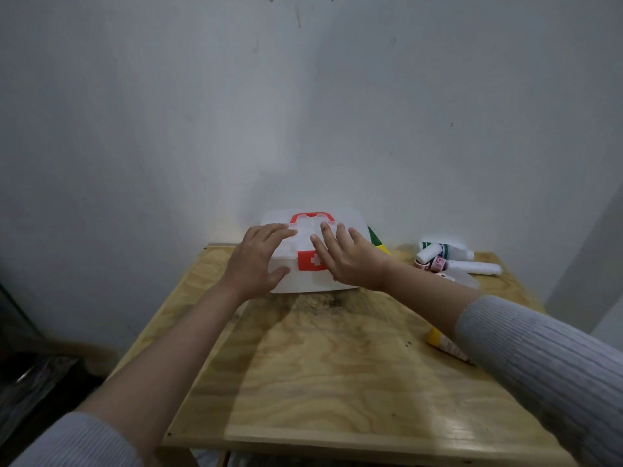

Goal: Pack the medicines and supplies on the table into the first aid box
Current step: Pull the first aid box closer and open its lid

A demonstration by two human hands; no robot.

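A white first aid box [305, 281] with a red handle and a red latch bearing a white cross stands closed at the table's far middle, against the wall. My left hand [258, 261] lies on the lid's left side, thumb on the front wall. My right hand [347, 257] rests on the lid's right side, partly covering the latch. To the right lie white bottles [428, 252], a white tube [475, 267], patterned tape rolls [436, 264] and a clear lid or tray [467, 279]. A green-yellow item [377, 242] shows behind the box. A yellow tube [443, 343] lies under my right forearm.
The plywood table [337, 365] stands against a pale wall [303, 112]. Dark objects sit on the floor [30, 375] to the left. The table's right edge runs close to the supplies.
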